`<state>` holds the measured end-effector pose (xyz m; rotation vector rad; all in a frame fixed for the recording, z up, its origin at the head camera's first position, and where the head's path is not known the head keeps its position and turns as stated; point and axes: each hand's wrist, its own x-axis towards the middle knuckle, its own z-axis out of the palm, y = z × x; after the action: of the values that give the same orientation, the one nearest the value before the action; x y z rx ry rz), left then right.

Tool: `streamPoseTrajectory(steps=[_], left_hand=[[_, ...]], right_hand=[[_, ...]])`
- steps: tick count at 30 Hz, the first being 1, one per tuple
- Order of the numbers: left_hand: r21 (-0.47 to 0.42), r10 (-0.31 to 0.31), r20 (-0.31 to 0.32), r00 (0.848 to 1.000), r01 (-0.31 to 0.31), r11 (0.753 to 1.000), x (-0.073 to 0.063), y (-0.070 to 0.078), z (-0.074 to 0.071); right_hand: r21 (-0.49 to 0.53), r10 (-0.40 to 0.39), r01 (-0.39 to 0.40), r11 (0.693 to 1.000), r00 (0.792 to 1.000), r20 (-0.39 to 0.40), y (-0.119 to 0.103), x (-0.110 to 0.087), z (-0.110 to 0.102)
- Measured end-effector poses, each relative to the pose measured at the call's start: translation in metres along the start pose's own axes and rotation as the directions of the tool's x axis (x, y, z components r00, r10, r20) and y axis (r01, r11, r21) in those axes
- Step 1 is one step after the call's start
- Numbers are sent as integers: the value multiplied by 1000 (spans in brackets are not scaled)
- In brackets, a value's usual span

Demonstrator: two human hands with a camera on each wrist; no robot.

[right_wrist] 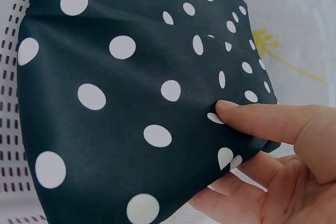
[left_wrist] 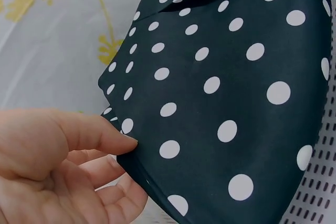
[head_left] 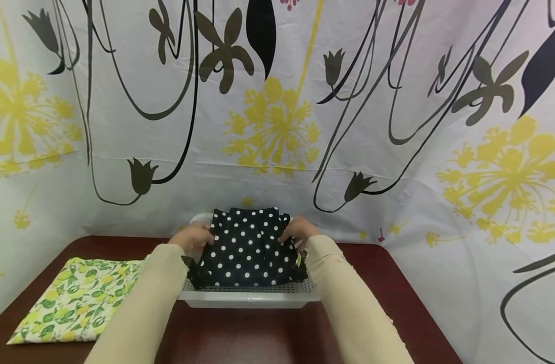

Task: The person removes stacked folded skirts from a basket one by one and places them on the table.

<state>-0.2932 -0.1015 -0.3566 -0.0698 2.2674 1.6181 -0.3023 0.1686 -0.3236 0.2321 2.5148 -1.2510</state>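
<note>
A folded black cloth with white polka dots (head_left: 245, 247) lies over a white perforated plastic basket (head_left: 247, 302) in the head view. My left hand (head_left: 194, 238) pinches the cloth's left edge; in the left wrist view its thumb (left_wrist: 118, 141) lies on top with the fingers beneath. On the opposite side my right hand (head_left: 299, 231) pinches the right edge, the thumb (right_wrist: 247, 119) pressing the upper face and the other fingers under it. Part of the basket's inside is hidden under the cloth. Dark gathered fabric shows at the cloth's lower left and right corners.
Left of the basket, a folded cloth with a lemon print (head_left: 77, 298) lies on the dark reddish-brown table (head_left: 241, 336). Behind the table hangs a white curtain (head_left: 277, 187) with grey and yellow flower patterns, close to the basket's back.
</note>
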Motion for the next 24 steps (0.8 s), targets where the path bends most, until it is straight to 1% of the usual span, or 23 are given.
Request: streamPoseTrajectory(steps=[2, 5, 8, 11, 14, 21, 24], left_hand=[[0, 17, 11, 1000, -17, 1000, 0, 4, -2], [-25, 33, 46, 998, -32, 999, -1, 10, -6], [-11, 37, 40, 999, -37, 999, -3, 15, -10], [1, 43, 20, 999, -43, 999, -6, 20, -13], [2, 56, 5, 998, -56, 998, -9, 23, -14], [-36, 115, 38, 993, -114, 993, -21, 30, -15], [-59, 134, 54, 990, -131, 990, -25, 33, -14]], right_hand=[[-5, -19, 19, 1000, 1000, 12, -2, -2, -5], [-14, -41, 41, 999, 999, 20, -5, -4, -12], [-26, -69, 70, 997, 997, 31, -10, -7, -18], [-56, -106, 108, 993, 993, 42, -12, -11, -25], [-70, -124, 128, 989, 991, 57, -14, -15, -31], [-74, -158, 164, 984, 984, 78, -15, -26, -46], [-65, -160, 166, 984, 984, 82, -16, -31, -53]])
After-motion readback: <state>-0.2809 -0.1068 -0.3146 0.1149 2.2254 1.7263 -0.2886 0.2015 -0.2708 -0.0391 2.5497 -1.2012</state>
